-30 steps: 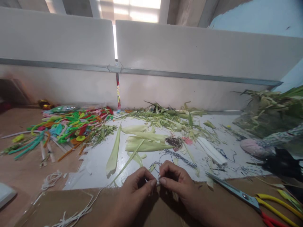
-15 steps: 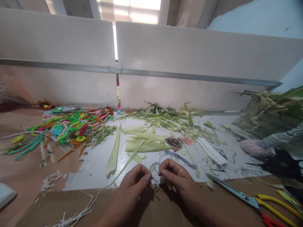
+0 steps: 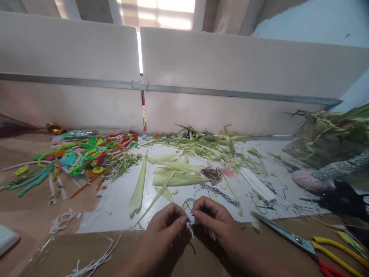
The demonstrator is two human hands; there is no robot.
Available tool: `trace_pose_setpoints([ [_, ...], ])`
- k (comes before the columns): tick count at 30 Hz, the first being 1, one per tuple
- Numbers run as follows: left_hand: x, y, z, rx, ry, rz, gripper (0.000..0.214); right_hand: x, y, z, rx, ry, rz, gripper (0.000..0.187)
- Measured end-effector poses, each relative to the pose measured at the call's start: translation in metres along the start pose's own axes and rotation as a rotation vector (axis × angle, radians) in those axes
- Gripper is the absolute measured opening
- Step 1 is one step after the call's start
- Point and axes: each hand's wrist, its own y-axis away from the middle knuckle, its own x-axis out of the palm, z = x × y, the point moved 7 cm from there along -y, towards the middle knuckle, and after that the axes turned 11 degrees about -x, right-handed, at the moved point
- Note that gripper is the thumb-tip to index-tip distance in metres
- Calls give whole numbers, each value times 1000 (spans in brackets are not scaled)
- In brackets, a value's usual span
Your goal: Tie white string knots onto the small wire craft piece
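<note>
My left hand (image 3: 170,222) and my right hand (image 3: 213,218) meet close together over the near edge of the white sheet, thumbs and fingers pinched. A short white string (image 3: 190,231) hangs below my left fingertips. At my right fingertips a tiny white bit shows, seemingly the same string. Just beyond the fingers, a thin dark-and-white cord (image 3: 188,200) loops up towards a thicker braided stretch. Whether its end is in my fingers, I cannot tell. Pale green corn husks (image 3: 181,178) lie behind, beside a dark brown tuft (image 3: 211,174).
Scissors (image 3: 298,240) with yellow and red handles lie at the right. Colourful pipe cleaners (image 3: 89,154) are heaped at the left. Husk scraps (image 3: 198,144) line the back before a pale panel (image 3: 245,65). White string (image 3: 92,265) trails over brown cardboard (image 3: 72,246).
My fingertips have shifted slightly, my left hand a little to the right. White string now shows below the left fingertips. The things on the table stay where they were.
</note>
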Motion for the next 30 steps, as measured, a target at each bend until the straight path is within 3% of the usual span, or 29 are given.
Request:
trace_pose_setpoints([
  [4, -2, 0, -7, 25, -35, -18, 38, 1, 0, -1, 11, -35, -8, 29],
  [9, -4, 0, -15, 89, -112, -44, 29, 6, 3, -3, 5, 179, 110, 32],
  [12, -3, 0, -12, 88, -62, -33, 28, 5, 4, -2, -17, 239, 96, 27],
  [20, -15, -3, -8, 28, -67, -147, 36, 4, 3, 2, 3, 183, 48, 21],
  [30, -25, 0, -16, 147, -67, -247, 33, 1, 0, 12, -57, 77, 10, 12],
])
